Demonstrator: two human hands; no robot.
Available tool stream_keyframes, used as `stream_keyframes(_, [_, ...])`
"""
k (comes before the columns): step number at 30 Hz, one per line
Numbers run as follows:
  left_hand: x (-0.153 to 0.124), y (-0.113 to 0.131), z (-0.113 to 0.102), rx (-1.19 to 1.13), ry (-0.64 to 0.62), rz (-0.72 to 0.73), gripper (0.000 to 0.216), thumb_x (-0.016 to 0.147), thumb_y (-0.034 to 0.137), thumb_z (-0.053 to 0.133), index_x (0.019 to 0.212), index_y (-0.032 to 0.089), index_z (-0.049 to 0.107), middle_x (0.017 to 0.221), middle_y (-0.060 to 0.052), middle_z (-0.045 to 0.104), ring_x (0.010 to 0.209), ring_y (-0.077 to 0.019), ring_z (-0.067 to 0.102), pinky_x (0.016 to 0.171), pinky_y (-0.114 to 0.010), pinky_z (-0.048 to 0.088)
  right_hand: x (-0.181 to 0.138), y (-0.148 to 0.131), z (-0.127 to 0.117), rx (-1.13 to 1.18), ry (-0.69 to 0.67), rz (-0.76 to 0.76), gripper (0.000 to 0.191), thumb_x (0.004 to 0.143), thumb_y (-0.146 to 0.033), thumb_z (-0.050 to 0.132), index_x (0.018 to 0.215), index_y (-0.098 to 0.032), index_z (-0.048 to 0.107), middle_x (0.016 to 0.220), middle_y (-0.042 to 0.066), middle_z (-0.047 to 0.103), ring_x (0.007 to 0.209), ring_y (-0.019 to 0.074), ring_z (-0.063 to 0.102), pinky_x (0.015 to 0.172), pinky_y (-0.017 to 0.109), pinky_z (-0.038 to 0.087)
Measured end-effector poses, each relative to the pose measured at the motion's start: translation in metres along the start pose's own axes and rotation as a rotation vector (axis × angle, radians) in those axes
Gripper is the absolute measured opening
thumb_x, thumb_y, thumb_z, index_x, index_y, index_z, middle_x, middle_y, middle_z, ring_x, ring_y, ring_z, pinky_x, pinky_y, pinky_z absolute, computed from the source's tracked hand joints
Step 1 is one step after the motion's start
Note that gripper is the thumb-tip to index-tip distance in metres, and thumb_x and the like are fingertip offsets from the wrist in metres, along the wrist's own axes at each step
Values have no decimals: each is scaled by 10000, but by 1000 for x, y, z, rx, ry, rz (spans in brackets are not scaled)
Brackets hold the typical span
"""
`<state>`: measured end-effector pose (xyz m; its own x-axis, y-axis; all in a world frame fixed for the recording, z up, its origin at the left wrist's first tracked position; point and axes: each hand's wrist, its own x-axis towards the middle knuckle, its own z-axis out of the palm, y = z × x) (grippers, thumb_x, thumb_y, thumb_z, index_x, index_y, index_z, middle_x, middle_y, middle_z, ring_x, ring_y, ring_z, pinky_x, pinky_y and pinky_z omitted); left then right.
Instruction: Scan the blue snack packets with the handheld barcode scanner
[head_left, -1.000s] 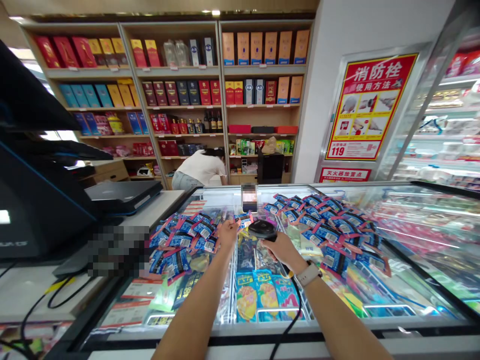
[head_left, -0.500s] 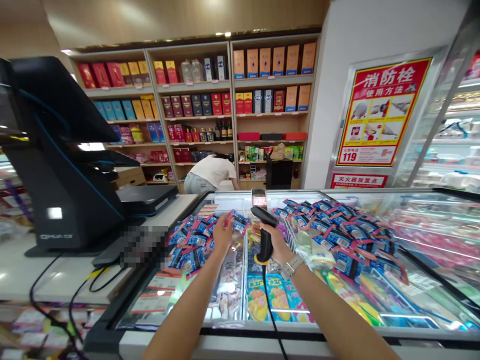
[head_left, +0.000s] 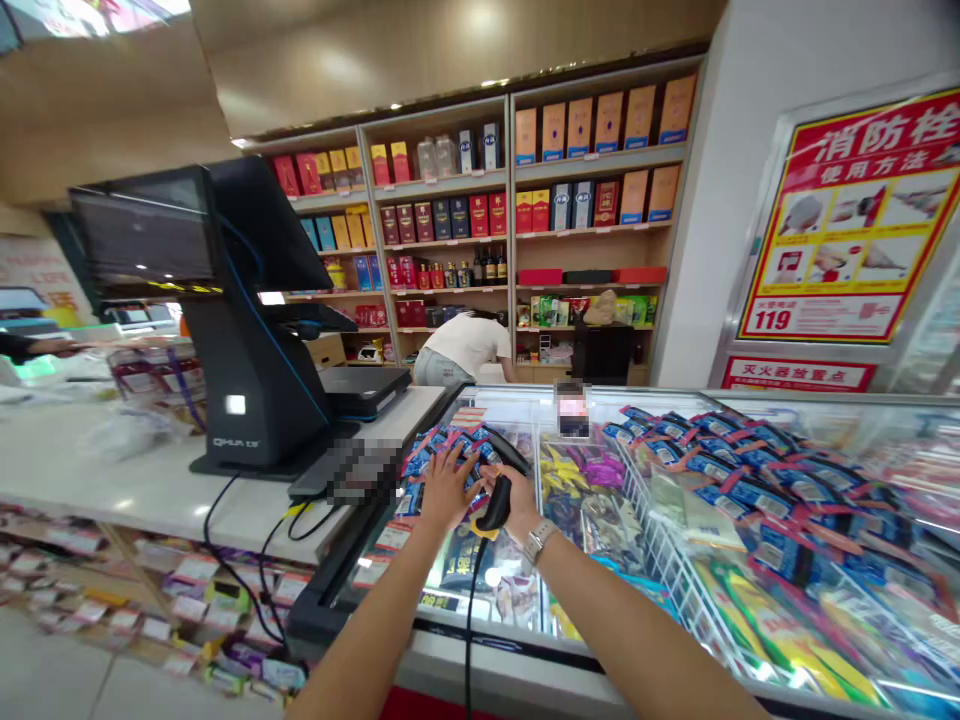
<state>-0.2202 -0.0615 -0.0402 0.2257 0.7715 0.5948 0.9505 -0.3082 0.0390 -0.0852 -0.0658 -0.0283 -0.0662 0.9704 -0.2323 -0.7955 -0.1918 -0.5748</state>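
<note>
My right hand (head_left: 521,505) is wrapped round the grip of a black barcode scanner (head_left: 496,503) with a yellow base ring and a trailing cable. The scanner's head leans over a pile of blue and pink packets (head_left: 421,460) on the freezer's glass top. Just left of the scanner, my left hand (head_left: 448,492) is spread flat over those packets, fingers apart. A second, larger heap of similar packets (head_left: 795,480) lies on the glass to the right.
Under the glass, the chest freezer (head_left: 660,555) holds bagged goods in wire baskets. A phone-like object (head_left: 573,408) stands at its back edge. On the left counter (head_left: 247,510) sits a dark checkout terminal (head_left: 262,390). A person (head_left: 469,345) bends before the shelves (head_left: 442,235).
My left hand has let go of a packet and opened over the left pile. The scanner in my right hand has moved left, towards that pile. The view has turned left.
</note>
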Motion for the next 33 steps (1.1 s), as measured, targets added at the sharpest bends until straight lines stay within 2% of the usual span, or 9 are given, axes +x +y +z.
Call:
stream_keyframes(7, [16, -24, -3, 73, -49, 65, 500, 879, 454, 557, 1354, 297, 557, 1434, -110, 513, 1305, -331, 465, 1100, -532, 334, 10, 1, 12, -11, 1, 10, 79, 718, -179, 689, 656, -163, 642, 656, 56, 719, 689, 167, 700, 688, 247, 557])
stream_keyframes(11, [22, -9, -4, 28, 64, 93, 488, 879, 465, 544, 1329, 278, 576, 1421, -118, 516, 1305, -337, 457, 1104, -543, 327, 6, -23, -4, 23, -37, 4, 82, 711, -207, 701, 668, -176, 638, 692, 59, 729, 777, 192, 721, 731, 264, 574])
stream_keyframes(14, [38, 25, 3, -71, 114, 160, 436, 905, 411, 510, 1297, 238, 593, 1404, -130, 521, 1297, -319, 459, 1104, -529, 338, 5, -62, -33, 52, -15, -80, 75, 710, -203, 697, 673, -180, 637, 724, 68, 737, 789, 189, 724, 742, 253, 580])
stream_keyframes(17, [65, 72, 19, -209, 103, 225, 372, 915, 354, 506, 1243, 220, 619, 1362, -126, 553, 1275, -297, 480, 1099, -512, 359, 5, -115, -73, 54, 48, -239, 96, 695, -191, 722, 688, -198, 627, 725, 51, 738, 792, 189, 725, 775, 270, 589])
stream_keyframes(21, [108, 142, 51, -427, 13, 217, 350, 878, 281, 565, 1213, 204, 634, 1324, -130, 577, 1250, -276, 514, 1072, -466, 408, 7, -188, -124, 49, 180, -410, 71, 719, -182, 700, 727, -209, 635, 772, 40, 746, 831, 174, 723, 778, 254, 588])
stream_keyframes(24, [140, 191, 75, -572, -76, 174, 376, 837, 203, 596, 1210, 199, 641, 1256, -119, 626, 1195, -247, 565, 1047, -405, 434, 11, -229, -149, 72, 249, -459, 53, 757, -172, 651, 735, -219, 641, 801, 34, 749, 859, 159, 716, 780, 241, 579])
stream_keyframes(28, [177, 236, 101, -604, -185, 83, 348, 829, 193, 603, 1168, 166, 673, 1175, -118, 685, 1167, -250, 592, 1026, -365, 433, 27, -249, -167, 137, 233, -460, 41, 784, -205, 630, 754, -228, 646, 846, 29, 750, 916, 155, 705, 803, 246, 565])
stream_keyframes(33, [204, 261, 125, -502, -360, 15, 265, 883, 195, 518, 1031, 175, 736, 1051, -115, 732, 1070, -249, 648, 912, -324, 468, 47, -242, -181, 131, 255, -383, 33, 783, -229, 639, 790, -222, 670, 899, 40, 752, 928, 163, 695, 797, 258, 555])
